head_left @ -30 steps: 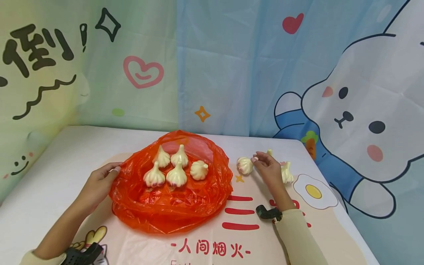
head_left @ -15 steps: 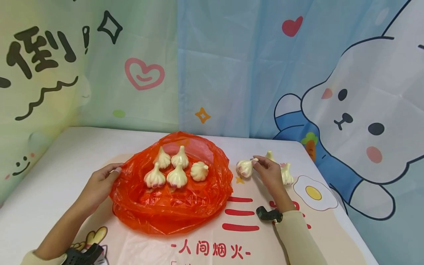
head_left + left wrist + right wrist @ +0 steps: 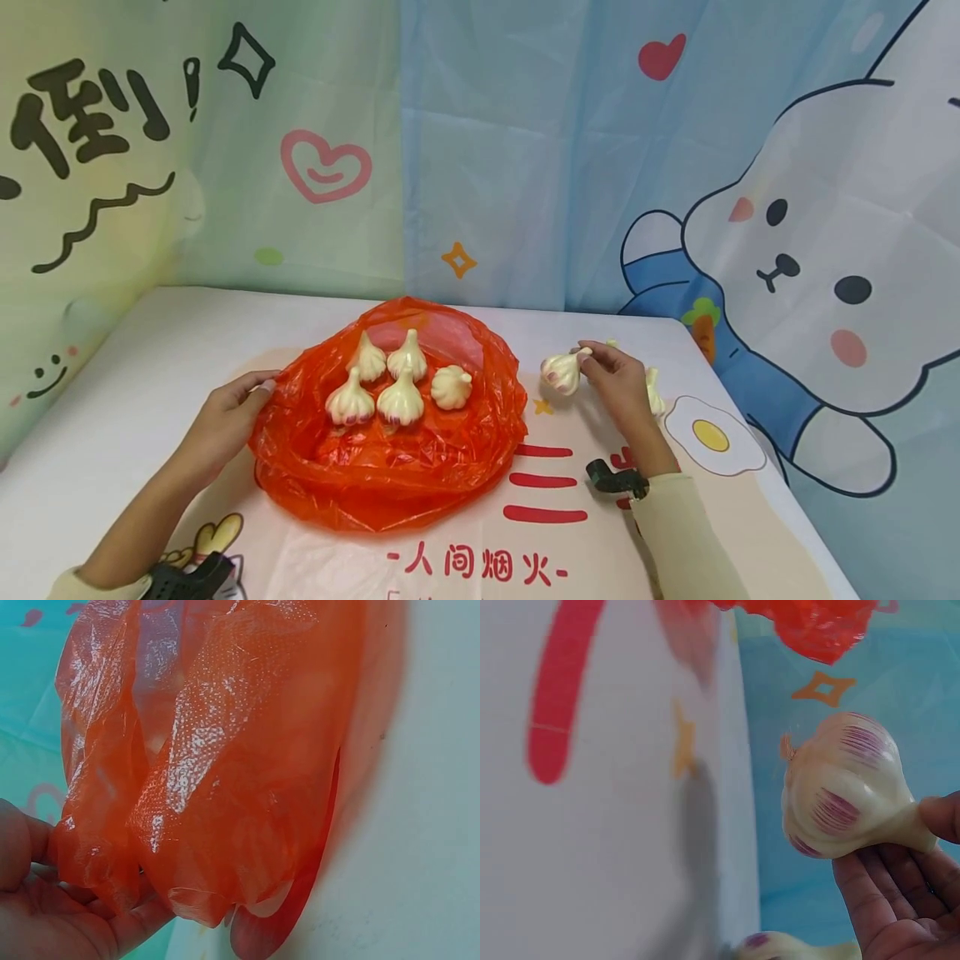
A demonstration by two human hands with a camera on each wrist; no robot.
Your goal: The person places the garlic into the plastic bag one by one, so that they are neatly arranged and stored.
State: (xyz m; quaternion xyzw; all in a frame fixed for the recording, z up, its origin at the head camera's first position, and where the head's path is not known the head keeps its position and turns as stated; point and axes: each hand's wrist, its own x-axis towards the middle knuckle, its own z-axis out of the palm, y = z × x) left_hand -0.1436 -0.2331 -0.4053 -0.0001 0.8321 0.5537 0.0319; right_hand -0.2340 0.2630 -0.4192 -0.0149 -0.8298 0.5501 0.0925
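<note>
A red plastic bag (image 3: 390, 500) lies wide-mouthed on the table with several garlic bulbs (image 3: 401, 400) inside. At its left rim my left hand (image 3: 228, 417) pinches the plastic between thumb and fingers; the left wrist view shows the thumb on one side of the bag (image 3: 240, 772) and fingers behind it. Right of the bag, my right hand (image 3: 618, 387) pinches a garlic bulb (image 3: 562, 373) by its stem. In the right wrist view that purple-streaked bulb (image 3: 847, 787) hangs above the table, root end pointing away from the palm.
Another garlic bulb (image 3: 655, 393) stands behind the right hand, and the tip of one more (image 3: 612, 342) shows past the fingers. The white table (image 3: 202, 325) carries a printed cloth. A patterned curtain (image 3: 487, 167) hangs behind its back edge.
My right hand has taken the garlic bulb by its stem and lifted it slightly, moving a little to the right. The left hand and bag stay put.
</note>
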